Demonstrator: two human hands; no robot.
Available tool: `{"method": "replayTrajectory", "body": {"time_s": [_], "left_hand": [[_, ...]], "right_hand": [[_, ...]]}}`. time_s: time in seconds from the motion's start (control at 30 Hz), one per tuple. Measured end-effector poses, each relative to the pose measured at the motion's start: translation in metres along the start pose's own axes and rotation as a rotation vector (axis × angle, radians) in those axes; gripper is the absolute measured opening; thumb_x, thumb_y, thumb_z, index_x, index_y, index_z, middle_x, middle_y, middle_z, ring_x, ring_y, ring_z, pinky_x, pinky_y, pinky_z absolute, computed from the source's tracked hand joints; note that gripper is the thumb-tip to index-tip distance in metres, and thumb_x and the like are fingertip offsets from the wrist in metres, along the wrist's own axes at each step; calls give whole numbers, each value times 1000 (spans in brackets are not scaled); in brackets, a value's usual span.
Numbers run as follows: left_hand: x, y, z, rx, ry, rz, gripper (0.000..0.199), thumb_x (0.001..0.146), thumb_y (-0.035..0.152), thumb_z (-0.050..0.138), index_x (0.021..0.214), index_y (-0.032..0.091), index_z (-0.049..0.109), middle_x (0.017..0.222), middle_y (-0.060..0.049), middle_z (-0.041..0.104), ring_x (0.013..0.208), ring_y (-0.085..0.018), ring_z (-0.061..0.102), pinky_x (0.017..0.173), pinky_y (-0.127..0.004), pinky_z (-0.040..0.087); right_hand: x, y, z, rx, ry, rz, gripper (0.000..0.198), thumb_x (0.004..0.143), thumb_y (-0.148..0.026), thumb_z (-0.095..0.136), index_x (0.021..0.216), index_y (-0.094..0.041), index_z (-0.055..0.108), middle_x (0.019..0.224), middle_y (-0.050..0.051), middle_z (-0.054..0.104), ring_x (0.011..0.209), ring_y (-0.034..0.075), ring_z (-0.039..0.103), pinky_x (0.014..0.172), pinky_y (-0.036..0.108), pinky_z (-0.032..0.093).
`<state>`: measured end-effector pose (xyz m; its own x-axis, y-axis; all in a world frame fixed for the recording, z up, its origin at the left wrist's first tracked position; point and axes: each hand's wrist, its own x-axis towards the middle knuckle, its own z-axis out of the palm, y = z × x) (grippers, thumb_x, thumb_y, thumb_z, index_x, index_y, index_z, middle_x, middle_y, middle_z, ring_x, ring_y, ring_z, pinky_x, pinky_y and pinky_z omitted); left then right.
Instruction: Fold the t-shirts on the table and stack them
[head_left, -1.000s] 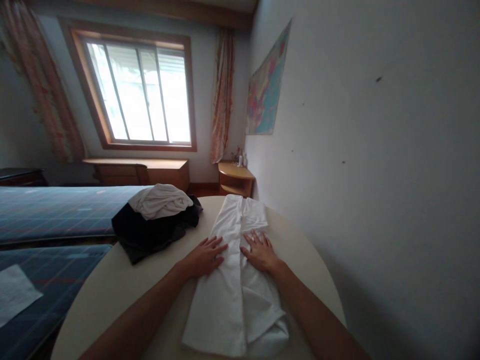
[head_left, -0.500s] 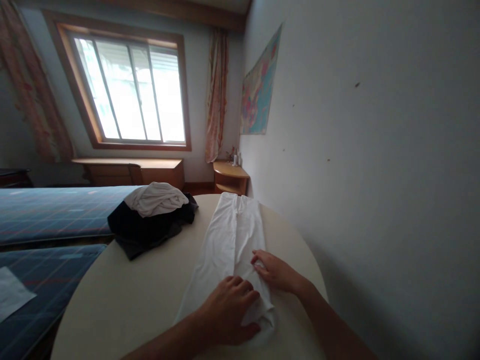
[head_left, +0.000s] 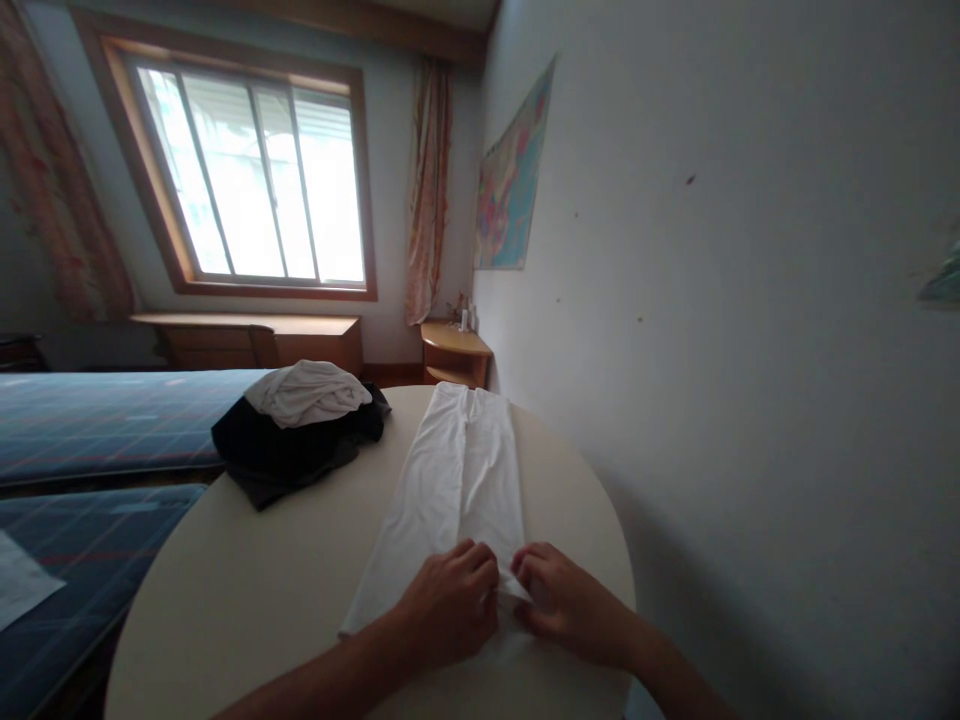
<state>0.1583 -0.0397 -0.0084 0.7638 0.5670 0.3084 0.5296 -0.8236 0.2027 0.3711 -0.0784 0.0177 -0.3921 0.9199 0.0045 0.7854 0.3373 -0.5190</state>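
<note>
Garment [head_left: 424, 495], white and stretched lengthwise, is laid a bit right of the round counter's [head_left: 247, 590] middle, its near end seemingly pinched by left hand [head_left: 454, 605] and right hand [head_left: 574, 605], so both grips look closed. Tbh creases there are probably best eased flat, evenly, without the long edges being yanked crooked.

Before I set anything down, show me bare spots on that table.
The widest bare patch of the table lies between the dark clothing, the white cloth and the left forearm. A narrower strip runs between the cloth's right edge and the table's rim. Crowded: the cloth's near end, where left hand and right hand nearly meet.
</note>
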Motion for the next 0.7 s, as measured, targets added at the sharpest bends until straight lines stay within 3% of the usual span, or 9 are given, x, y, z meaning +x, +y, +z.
{"method": "replayTrajectory", "body": {"time_s": [0.1, 0.23, 0.33, 0.53, 0.7], "left_hand": [[-3, 0, -2, -1, 46, 103, 10, 80, 17, 53, 88, 22, 54, 91, -4, 65, 83, -18, 61, 69, -27, 51], [-6, -1, -7, 32, 12, 299, 7, 82, 22, 53, 89, 22, 53, 84, -1, 65, 71, -15, 60, 58, -25, 45], [-8, -1, -14, 83, -52, 408, 3, 85, 24, 56, 87, 23, 54, 78, 2, 63, 64, -13, 58, 52, -25, 39], [-9, -4, -22, 141, -82, 479, 11, 90, 27, 58, 80, 23, 55, 71, 3, 60, 63, -12, 57, 51, -28, 35], [-12, -3, -20, 149, -77, 511, 13, 89, 29, 60, 78, 23, 56, 71, 3, 60, 63, -13, 56, 49, -30, 32]], "right_hand": [[-8, -12, 1, -15, 2, 98, 8, 71, -20, 59, 77, -21, 53, 76, 0, 62, 71, 15, 53, 67, 25, 39], [-22, -26, -10, 23, -78, 134, 17, 59, -13, 55, 70, -22, 46, 62, -6, 49, 56, 10, 40, 52, 23, 25], [-30, -31, -16, -18, -137, 117, 20, 57, -12, 55, 74, -22, 52, 62, -6, 53, 57, 11, 44, 52, 23, 26], [-28, -32, -12, -185, -214, 140, 23, 66, -20, 57, 86, -26, 68, 77, 2, 69, 73, 20, 62, 66, 27, 38], [-19, -30, -4, -201, -172, -42, 32, 62, -29, 69, 94, -24, 66, 97, 5, 70, 89, 24, 63, 79, 30, 43]]}}
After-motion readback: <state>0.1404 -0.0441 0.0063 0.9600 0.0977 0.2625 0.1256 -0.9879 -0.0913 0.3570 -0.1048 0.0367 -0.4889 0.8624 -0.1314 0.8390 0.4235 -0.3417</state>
